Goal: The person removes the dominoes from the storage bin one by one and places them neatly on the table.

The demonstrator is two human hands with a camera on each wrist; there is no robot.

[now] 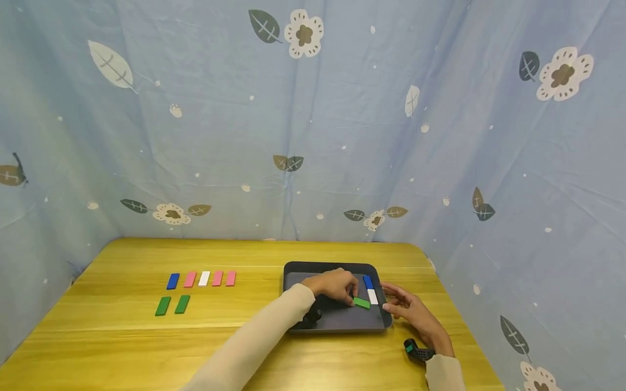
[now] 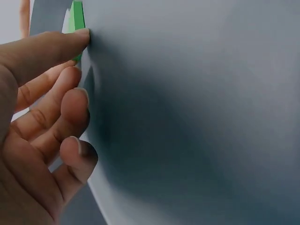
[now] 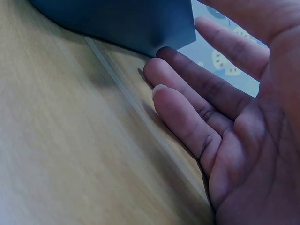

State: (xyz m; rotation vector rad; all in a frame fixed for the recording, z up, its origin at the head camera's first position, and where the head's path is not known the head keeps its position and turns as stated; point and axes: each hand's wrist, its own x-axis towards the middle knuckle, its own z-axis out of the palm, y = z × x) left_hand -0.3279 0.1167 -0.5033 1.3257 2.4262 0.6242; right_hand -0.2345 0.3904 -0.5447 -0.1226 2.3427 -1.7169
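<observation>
While the head view takes in the most ground, it lists first: one wooden table (image 1: 122,347) before a blue patterned curtain (image 1: 342,108); one dark tray (image 1: 342,319), right of centre; one left hand (image 1: 337,285), reaching over the tray and pinching a green tile (image 1: 362,303) inside it, near the right end. Just beyond that tile, a white tile (image 1: 373,296) and a blue tile (image 1: 368,282) lie end to end along the tray's right side. One right hand (image 1: 413,315), ungripping, fingers relaxed, at the tray's right wall; contact cannot be told. Left wrist view: the pinch at close range — thumb and a finger on the green tile, other fingers loosely bent — a detail small in the head view; whether the tile touches the tray floor cannot be told. Right wrist view: the bare palm and loosely bent fingers, hidden from above, beside the tray's outer wall; tiles do not figure here. Count, inside the tray: one green, one white, one blue. Count, table left: a back row of five — one blue, one white, three pink tiles (image 1: 217,278) — and two green tiles (image 1: 182,304) nearer.
</observation>
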